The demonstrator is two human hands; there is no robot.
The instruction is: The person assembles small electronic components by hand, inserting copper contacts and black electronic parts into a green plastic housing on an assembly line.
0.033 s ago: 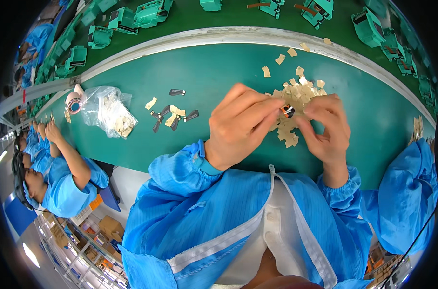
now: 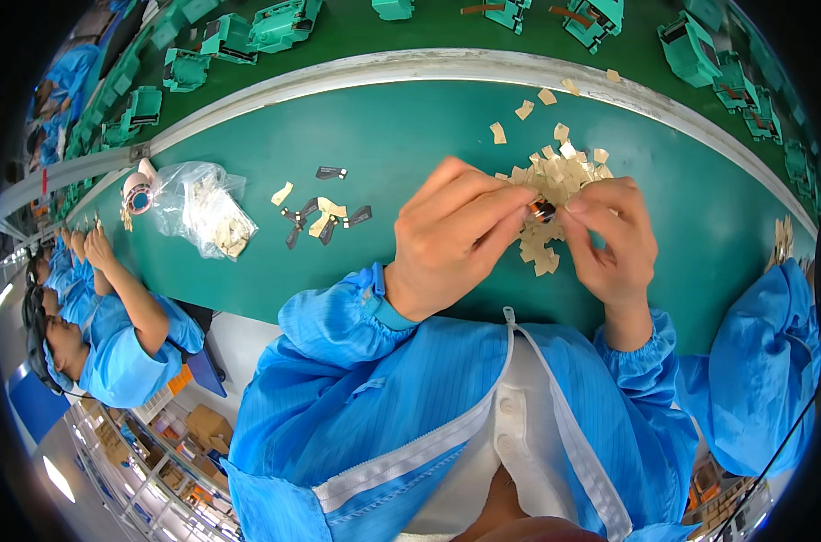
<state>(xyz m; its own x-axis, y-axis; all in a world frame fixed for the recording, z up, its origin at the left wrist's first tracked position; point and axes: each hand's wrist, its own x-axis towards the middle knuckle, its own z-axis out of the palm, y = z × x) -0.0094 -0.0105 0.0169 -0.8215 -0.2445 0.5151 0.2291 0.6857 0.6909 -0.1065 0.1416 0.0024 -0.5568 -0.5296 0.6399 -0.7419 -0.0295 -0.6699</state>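
Between the thumb and forefinger of my left hand [image 2: 455,237] is a small black and orange part [image 2: 543,210] with a shiny strip on it. My right hand [image 2: 616,237] is pinched closed right beside the part's right edge. What its fingertips hold, if anything, is too small to make out. Under and behind both hands lies a heap of small cream-coloured pieces [image 2: 568,172], partly hidden by the fingers. Several black flat pieces with pale ends [image 2: 360,216] lie on the green table to the left, mixed with a few cream ones.
A clear plastic bag [image 2: 207,203] with cream pieces and a tape roll [image 2: 138,194] lie at the left of the table [image 2: 410,126]. Beyond a pale rail [image 2: 410,63] stand several green fixtures [image 2: 284,24]. Co-workers in blue sit on both sides.
My right thumb and forefinger have come together and up against the part's right side. The part has turned slightly in my left fingers.
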